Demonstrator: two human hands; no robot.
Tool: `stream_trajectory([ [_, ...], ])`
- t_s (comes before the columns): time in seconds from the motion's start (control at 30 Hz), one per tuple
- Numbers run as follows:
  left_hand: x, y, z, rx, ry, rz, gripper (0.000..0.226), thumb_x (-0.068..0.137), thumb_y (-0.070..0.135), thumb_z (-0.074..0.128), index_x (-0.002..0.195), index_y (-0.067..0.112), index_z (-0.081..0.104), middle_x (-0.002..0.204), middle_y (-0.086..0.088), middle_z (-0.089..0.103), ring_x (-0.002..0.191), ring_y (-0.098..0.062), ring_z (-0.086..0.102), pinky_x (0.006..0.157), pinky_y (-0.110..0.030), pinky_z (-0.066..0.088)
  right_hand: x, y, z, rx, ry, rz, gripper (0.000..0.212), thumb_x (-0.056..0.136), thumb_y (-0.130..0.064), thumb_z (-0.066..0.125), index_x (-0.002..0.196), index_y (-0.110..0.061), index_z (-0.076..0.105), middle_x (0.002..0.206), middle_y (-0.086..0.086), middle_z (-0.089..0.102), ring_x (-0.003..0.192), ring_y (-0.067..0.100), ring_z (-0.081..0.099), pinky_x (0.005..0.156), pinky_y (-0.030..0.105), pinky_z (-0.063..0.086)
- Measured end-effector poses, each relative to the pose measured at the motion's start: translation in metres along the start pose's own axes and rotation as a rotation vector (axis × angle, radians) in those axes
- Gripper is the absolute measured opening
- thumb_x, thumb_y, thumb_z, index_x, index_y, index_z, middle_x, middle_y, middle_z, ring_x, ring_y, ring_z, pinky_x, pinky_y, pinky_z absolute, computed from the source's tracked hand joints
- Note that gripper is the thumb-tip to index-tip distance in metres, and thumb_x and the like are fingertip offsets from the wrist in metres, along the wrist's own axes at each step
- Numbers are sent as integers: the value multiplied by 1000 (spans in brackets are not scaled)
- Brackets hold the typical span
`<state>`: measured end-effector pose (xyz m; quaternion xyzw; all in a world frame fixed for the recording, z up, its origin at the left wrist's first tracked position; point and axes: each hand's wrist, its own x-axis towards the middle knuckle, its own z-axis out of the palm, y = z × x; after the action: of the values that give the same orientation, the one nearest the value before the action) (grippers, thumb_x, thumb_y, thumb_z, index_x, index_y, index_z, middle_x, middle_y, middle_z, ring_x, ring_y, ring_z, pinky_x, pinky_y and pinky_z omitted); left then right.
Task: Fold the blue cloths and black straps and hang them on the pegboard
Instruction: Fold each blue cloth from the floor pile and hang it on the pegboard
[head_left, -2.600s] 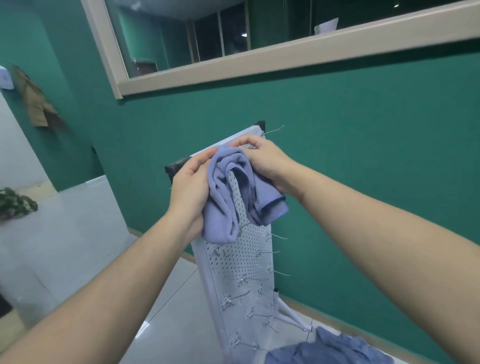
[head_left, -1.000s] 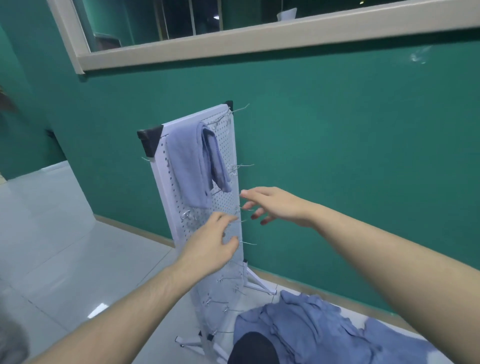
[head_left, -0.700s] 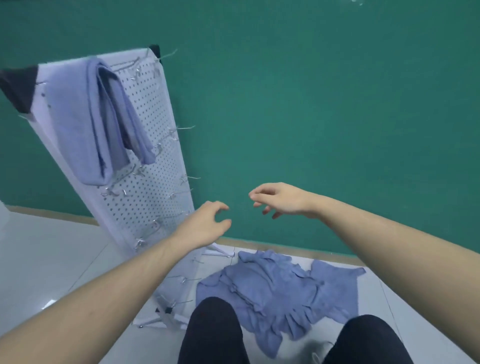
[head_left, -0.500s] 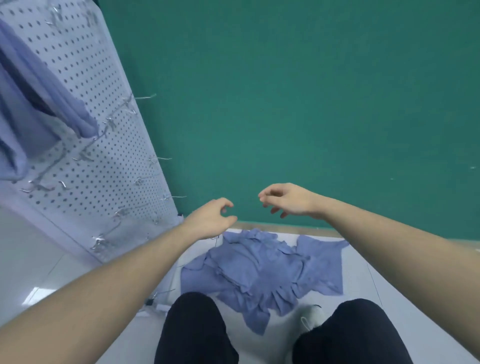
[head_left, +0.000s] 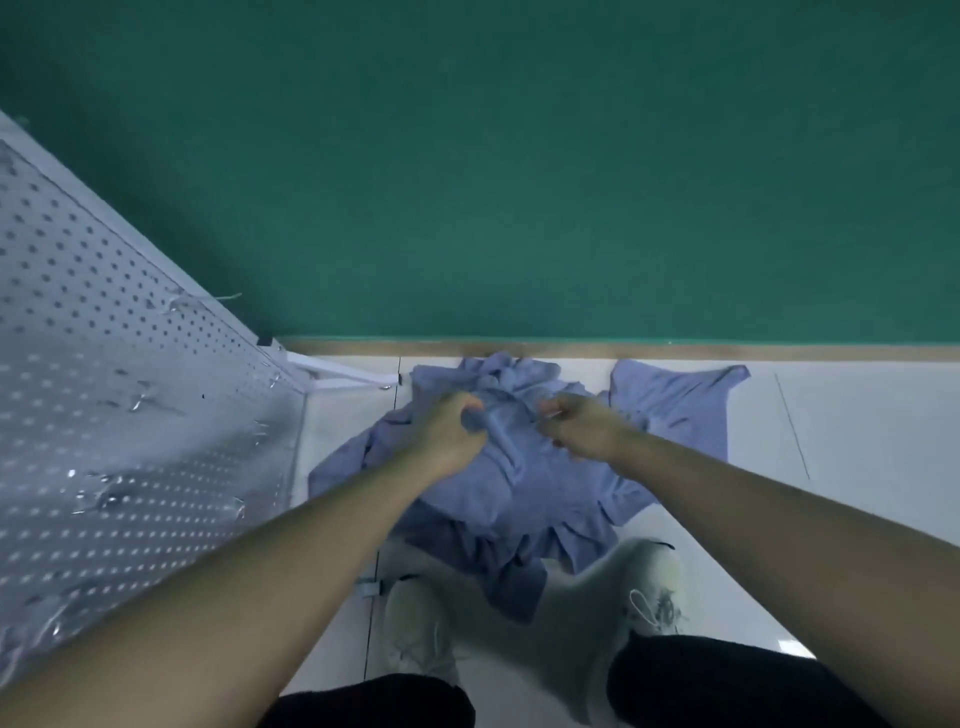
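A heap of blue cloths (head_left: 519, 488) lies on the white floor against the green wall. One more blue cloth (head_left: 675, 400) lies spread flat at the heap's right. My left hand (head_left: 447, 431) grips a bunched fold at the top of the heap. My right hand (head_left: 576, 426) pinches the same cloth a little to the right. The white pegboard (head_left: 104, 389) with metal hooks leans at the left. The cloth hung on it is out of view. No black straps show.
The green wall (head_left: 519, 182) with a wooden skirting (head_left: 675, 351) closes the far side. The pegboard's white foot (head_left: 343, 376) sticks out on the floor left of the heap. My white shoes (head_left: 623, 587) and dark trouser legs stand just before the heap.
Both hands left the hung cloth on the pegboard, came down to the heap on the floor and took hold of a cloth. The view tilted from the board down to the floor.
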<state>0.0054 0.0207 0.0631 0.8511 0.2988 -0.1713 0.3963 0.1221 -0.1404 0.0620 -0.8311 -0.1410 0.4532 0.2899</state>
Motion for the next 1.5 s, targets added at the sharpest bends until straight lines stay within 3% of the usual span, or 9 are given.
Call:
stream_trajectory([
  [0.13, 48, -13, 44, -3, -57, -41, 26, 90, 16, 48, 64, 15, 48, 65, 4, 52, 78, -25, 57, 66, -27, 37, 52, 32, 23, 43, 28, 65, 24, 97, -11, 55, 116, -2, 67, 86, 12, 59, 76, 23, 51, 63, 30, 40],
  [0.27, 60, -37, 76, 3, -21, -80, 40, 93, 14, 64, 132, 13, 57, 129, -5, 59, 120, -24, 55, 99, -30, 42, 83, 55, 45, 38, 119, 89, 34, 96, -6, 51, 127, -13, 61, 110, 12, 69, 83, 25, 60, 64, 28, 45],
  [0.43, 69, -46, 100, -65, 15, -98, 20, 85, 30, 64, 89, 13, 53, 86, -1, 57, 81, -21, 60, 71, -34, 48, 96, 68, 69, 49, 101, 109, 21, 94, -25, 65, 102, -8, 74, 100, 10, 74, 90, 26, 68, 83, 37, 56],
  [0.57, 72, -52, 112, -182, 6, -124, 25, 81, 18, 71, 89, 8, 50, 74, -1, 56, 66, -14, 56, 54, -24, 40, 96, 65, 82, 232, -35, 170, 29, 83, -34, 81, 70, -14, 65, 65, 1, 64, 63, 15, 62, 49, 19, 46],
  [0.83, 65, -52, 92, -260, -68, -54, 22, 88, 33, 68, 100, 27, 51, 98, 1, 67, 99, -20, 65, 92, -39, 51, 83, 47, 67, 130, 11, 47, 24, 97, -29, 59, 75, -22, 53, 77, 1, 59, 76, 17, 55, 72, 32, 46],
  [1.0, 40, -33, 60, -285, -20, -17, 31, 87, 27, 67, 115, 23, 53, 109, 5, 62, 109, -21, 61, 100, -38, 48, 50, 18, 41, 112, 163, -124, 18, 106, -23, 41, 88, -23, 43, 73, 2, 51, 63, 18, 45, 58, 29, 39],
  [1.23, -26, 1, 16, -352, 222, 201, 56, 87, -7, 58, 137, 14, 45, 120, 2, 46, 113, -14, 49, 78, -7, 40, -27, -42, -4, 195, 318, -431, 12, 106, -19, 46, 95, -16, 50, 54, -12, 53, 45, -2, 45, 51, 13, 34],
  [1.37, -61, 25, -6, -326, 353, 355, 70, 86, -1, 63, 146, 24, 36, 137, 5, 31, 114, -19, 55, 85, -22, 48, -80, -71, -34, 152, 283, -575, 8, 101, -15, 58, 93, -14, 59, 41, -17, 46, 40, 0, 40, 48, 10, 32],
  [1.5, -99, 70, -35, -362, 356, 546, 78, 87, 2, 69, 133, 54, 32, 143, 16, 21, 93, -7, 65, 82, -21, 53, -133, -89, -57, 17, 245, -744, 6, 97, -14, 64, 95, -19, 68, 74, -16, 63, 65, -4, 50, 71, 11, 41],
])
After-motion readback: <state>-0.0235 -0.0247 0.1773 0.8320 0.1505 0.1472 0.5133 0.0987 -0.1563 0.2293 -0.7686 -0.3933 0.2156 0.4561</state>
